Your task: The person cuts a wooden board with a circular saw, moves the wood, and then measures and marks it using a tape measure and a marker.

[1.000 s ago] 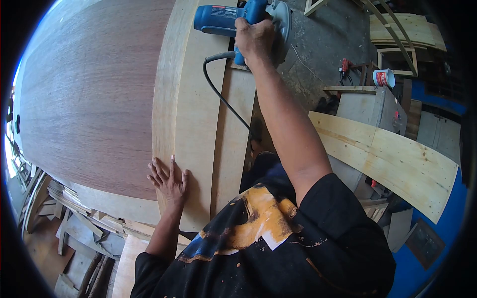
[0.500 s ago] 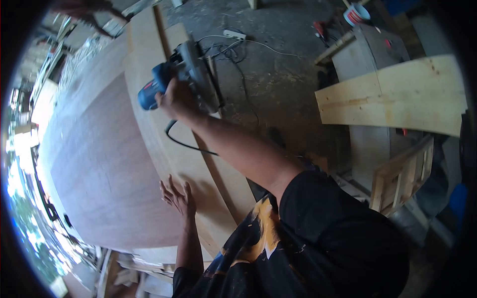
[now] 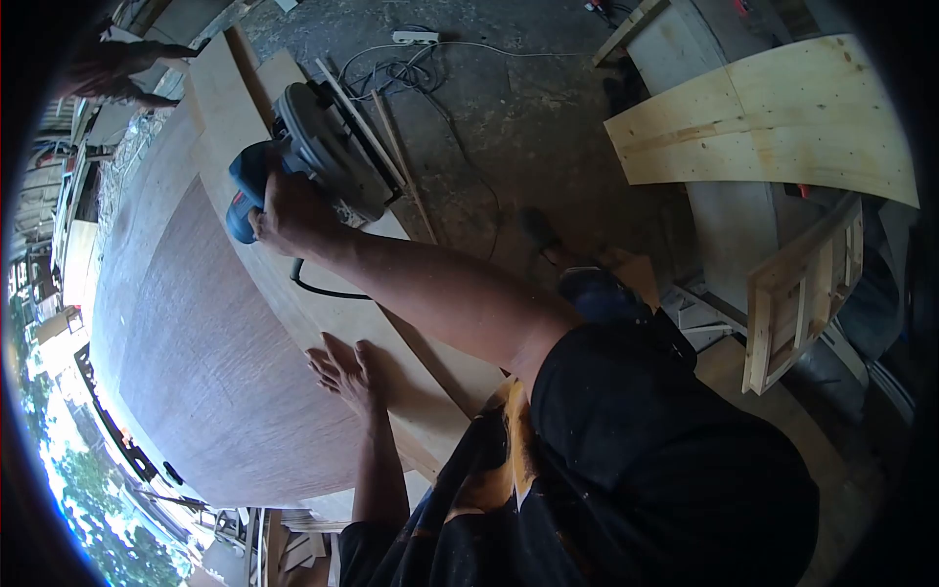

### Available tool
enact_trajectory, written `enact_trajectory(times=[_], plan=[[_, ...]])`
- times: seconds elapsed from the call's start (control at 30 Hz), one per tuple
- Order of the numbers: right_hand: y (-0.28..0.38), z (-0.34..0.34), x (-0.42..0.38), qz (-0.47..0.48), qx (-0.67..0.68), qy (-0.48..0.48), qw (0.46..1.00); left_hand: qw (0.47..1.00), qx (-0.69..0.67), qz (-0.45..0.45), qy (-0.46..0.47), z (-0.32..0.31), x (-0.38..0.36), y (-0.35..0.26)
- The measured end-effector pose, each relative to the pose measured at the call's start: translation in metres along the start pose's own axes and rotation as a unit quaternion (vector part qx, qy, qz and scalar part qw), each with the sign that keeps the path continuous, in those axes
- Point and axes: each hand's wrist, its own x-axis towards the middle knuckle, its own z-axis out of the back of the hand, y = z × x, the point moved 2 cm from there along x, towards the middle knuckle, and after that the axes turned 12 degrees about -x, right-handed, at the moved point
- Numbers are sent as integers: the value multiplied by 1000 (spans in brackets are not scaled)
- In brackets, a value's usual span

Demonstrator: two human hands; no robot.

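A blue circular saw stands on pale boards over the right edge of a large plywood sheet. My right hand is wrapped round its handle, and a black cord loops down from it. Lower down, my left hand lies flat with spread fingers on the long pale board and the sheet beside it. A darker strip runs along the boards, under my right forearm.
Thin offcuts lie beyond the saw. On the floor are coiled cables and a power strip. A wide pine board rests on a cabinet at right, above a wooden frame. Another person's arms reach in at upper left.
The view has shifted. The saw, with my right hand on it, now sits nearer the boards' far end, and a thin offcut shows beside it. The other person's hands are now nearer the far end.
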Motion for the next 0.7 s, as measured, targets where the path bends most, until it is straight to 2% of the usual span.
enact_trajectory(times=[0.17, 0.3, 0.43, 0.5, 0.6, 0.67, 0.7], plan=[[3, 3, 4, -14, -6, 8, 1000, 1000, -6, -4, -7, -1, -1, 2], [3, -2, 9, 18, 6, -56, 998, 1000, -3, 11, -11, -2, 0, 5], [6, 1, 15, -5, 4, -23, 1000, 1000, -4, 11, -29, -5, 0, 9], [8, 2, 16, 31, -8, -51, 998, 1000, -5, -8, -30, -4, 0, 8], [11, 3, 20, -9, -39, -28, 999, 999, -17, -3, -38, -1, 2, 7], [7, -3, 25, 12, -41, -49, 998, 999, -28, -3, -22, 1, 1, 5], [15, 4, 22, -8, -59, -29, 998, 999, -28, 12, -30, 3, 1, 5]])
